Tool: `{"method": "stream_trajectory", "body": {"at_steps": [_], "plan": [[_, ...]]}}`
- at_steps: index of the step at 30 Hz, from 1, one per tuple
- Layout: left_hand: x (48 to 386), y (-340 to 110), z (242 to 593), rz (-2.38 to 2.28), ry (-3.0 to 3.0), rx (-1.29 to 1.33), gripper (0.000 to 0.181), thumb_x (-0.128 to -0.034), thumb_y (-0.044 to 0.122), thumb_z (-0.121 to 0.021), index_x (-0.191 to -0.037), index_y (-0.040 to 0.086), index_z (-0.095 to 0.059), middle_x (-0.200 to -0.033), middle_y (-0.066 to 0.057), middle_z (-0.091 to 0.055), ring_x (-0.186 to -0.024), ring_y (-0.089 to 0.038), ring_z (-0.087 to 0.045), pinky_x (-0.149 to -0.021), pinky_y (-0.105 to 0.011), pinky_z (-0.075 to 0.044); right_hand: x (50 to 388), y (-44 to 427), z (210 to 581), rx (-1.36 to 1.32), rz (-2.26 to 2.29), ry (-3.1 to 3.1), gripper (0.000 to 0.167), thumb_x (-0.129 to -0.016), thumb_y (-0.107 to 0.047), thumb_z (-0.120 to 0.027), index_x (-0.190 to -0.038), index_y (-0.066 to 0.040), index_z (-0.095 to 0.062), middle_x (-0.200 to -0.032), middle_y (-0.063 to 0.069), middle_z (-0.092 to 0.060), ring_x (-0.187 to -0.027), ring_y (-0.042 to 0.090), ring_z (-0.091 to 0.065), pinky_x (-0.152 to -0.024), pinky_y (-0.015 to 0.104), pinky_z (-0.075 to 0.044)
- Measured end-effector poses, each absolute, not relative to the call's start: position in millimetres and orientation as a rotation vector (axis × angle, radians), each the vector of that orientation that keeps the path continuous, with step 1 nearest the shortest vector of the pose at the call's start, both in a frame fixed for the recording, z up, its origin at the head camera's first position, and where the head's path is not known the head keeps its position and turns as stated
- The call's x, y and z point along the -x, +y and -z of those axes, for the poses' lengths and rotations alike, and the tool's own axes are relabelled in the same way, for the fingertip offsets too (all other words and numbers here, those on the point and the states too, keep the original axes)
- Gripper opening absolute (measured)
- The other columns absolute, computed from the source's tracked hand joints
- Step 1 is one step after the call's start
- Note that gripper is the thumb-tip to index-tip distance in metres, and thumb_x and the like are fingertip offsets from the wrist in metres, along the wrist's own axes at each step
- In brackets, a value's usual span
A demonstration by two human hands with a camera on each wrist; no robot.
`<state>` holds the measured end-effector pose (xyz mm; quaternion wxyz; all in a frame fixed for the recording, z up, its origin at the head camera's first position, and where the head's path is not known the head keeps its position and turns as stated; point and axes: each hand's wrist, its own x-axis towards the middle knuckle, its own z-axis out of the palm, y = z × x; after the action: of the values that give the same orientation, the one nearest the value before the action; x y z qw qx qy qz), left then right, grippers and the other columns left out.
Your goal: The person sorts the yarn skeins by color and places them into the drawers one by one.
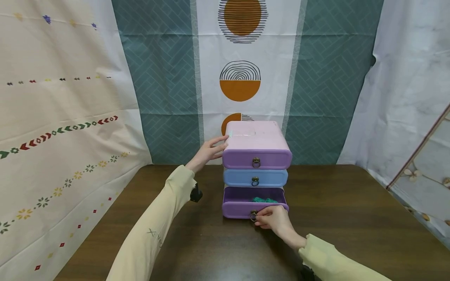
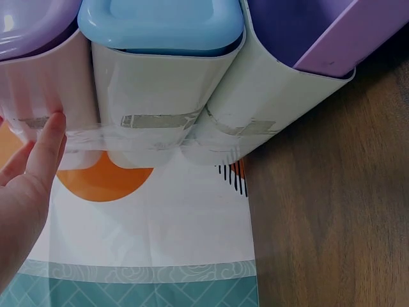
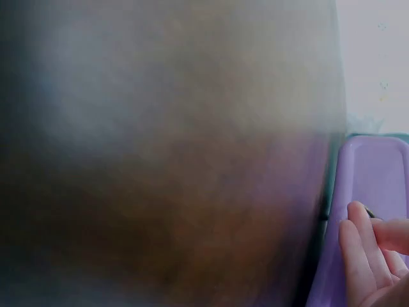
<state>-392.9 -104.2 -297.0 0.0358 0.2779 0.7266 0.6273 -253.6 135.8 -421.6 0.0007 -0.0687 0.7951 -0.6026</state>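
Note:
A small drawer cabinet [image 1: 256,136] with three stacked drawers stands on the table. Its top drawer [image 1: 239,160] is purple and closed, and the middle drawer [image 1: 239,177] is blue and closed. The purple bottom drawer [image 1: 233,210] is pulled out, with something green and crumpled [image 1: 264,200] inside. My right hand [image 1: 277,223] pinches the ring pull [image 1: 253,216] on that drawer's front. My left hand [image 1: 208,152] rests its straight fingers against the cabinet's upper left side. In the left wrist view, clear tape [image 2: 128,135] runs across the cabinet's side.
The brown wooden table [image 1: 197,249] extends to both sides of the cabinet. Behind it hangs a patterned cloth [image 1: 168,78], with a cream cloth [image 1: 70,97] at the left and a whitish one [image 1: 404,97] at the right. A blurred shape covers most of the right wrist view.

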Motion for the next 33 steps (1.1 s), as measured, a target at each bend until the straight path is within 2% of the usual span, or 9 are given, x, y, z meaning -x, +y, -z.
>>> {"method": "stream_trajectory", "body": {"at_steps": [8, 33], "plan": [[393.0, -103.8, 297.5, -1.926, 2.224, -0.859, 0.046, -0.0938, 0.016, -0.052, -0.137, 0.008, -0.040, -0.138, -0.007, -0.033, -0.118, -0.021, -0.041, -0.091, -0.039, -0.040, 271.1, 136.8, 422.5, 0.179, 1.929, 2.494, 0.006, -0.080, 0.007, -0.064, -0.081, 0.012, -0.065, -0.076, 0.018, -0.064, -0.065, 0.028, -0.065, -0.058, 0.037, -0.053], [394.2, -104.4, 297.7, -1.934, 2.223, -0.835, 0.045, -0.0929, 0.018, -0.054, -0.136, 0.011, -0.042, -0.137, -0.003, -0.036, -0.117, -0.018, -0.043, -0.089, -0.036, -0.042, 308.1, 134.0, 425.4, 0.103, 1.999, 2.505, 0.003, -0.078, 0.011, -0.062, -0.079, 0.014, -0.065, -0.075, 0.020, -0.064, -0.066, 0.029, -0.064, -0.058, 0.037, -0.053]]}}
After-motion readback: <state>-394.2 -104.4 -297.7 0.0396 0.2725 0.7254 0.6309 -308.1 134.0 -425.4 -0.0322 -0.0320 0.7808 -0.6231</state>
